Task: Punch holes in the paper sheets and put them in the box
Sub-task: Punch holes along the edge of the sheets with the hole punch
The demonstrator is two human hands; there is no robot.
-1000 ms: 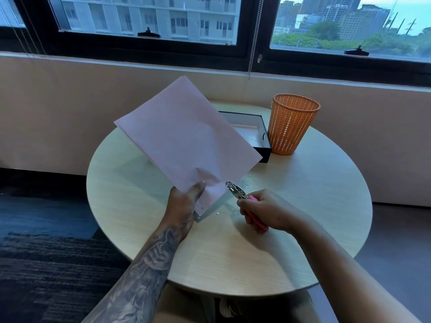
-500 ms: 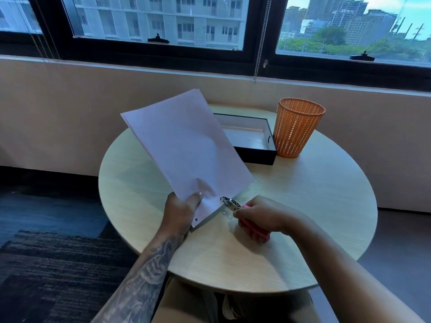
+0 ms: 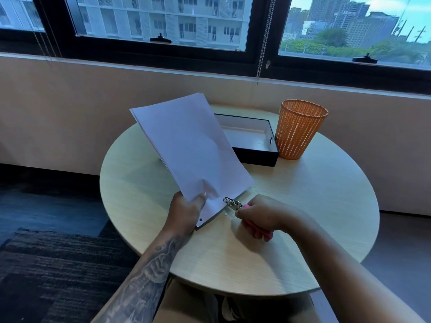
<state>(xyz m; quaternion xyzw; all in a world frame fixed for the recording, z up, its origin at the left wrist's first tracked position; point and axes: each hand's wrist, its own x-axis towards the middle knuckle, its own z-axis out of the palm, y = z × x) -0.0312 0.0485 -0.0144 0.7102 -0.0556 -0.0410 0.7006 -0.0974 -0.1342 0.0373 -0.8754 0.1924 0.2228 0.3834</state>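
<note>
Head view: left hand (image 3: 186, 213) pinches the paper sheets (image 3: 186, 145) near the bottom corner, thumb on top, grip closed on the stack, which is held tilted up off the bench (image 3: 303, 217) w/ its lower edge close to the surface. One punched hole (image 3: 200, 219) shows by that corner. Right hand (image 3: 263, 217) is wrapped closed round the pink handles of the hole punch (image 3: 233, 202), metal head at the sheets' lower edge; can't tell if the jaws are squeezed through or just seated. A small white paper dot (image 3: 225, 214) lies on the bench just below the punch. Black box (image 3: 251, 141) sits open at the back, partly hidden by the sheets, touching or just beside an orange mesh basket (image 3: 300, 129). Handling, as a guess: sheets are light, thin, floppy, slip vs. each other, crease easily, so pinch firm near the edge being punched to keep them aligned, and support flat w/ both hands when moving to the box. Punch is stiff, small, needs a hard squeeze.
</note>
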